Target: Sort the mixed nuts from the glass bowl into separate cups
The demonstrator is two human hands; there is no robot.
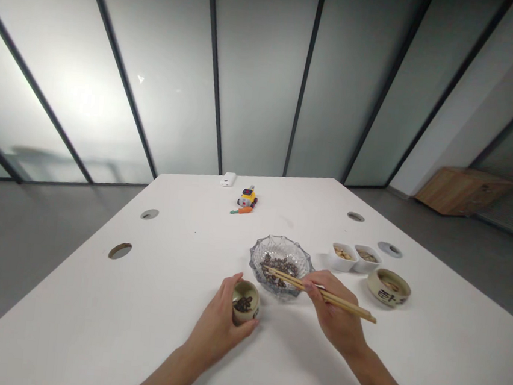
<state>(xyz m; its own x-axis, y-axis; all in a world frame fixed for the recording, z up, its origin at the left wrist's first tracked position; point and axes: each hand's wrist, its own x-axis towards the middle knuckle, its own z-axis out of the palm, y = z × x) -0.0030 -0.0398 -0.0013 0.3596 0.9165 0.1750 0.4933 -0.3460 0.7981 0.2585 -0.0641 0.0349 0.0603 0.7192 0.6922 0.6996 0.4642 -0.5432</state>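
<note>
A small beige ceramic cup (244, 317) with several dark beans (243, 304) inside is held by my left hand (221, 317), fingers and thumb wrapped round its sides. My right hand (336, 314) is closed on a pair of wooden chopsticks (345, 305). Their tips reach into a clear glass bowl (301, 258) of dark beans (282, 264), which stands just beyond the cup. Whether a bean is pinched between the tips is too small to tell.
Right of the bowl stand two small white dishes (340, 263) with light pieces in them and a beige ceramic bowl (388, 295) with dark lettering. Farther back are an orange toy screwdriver (244, 211), a yellow toy car (247, 198) and a white box-like device (228, 179). The white table (173, 305) has several round holes.
</note>
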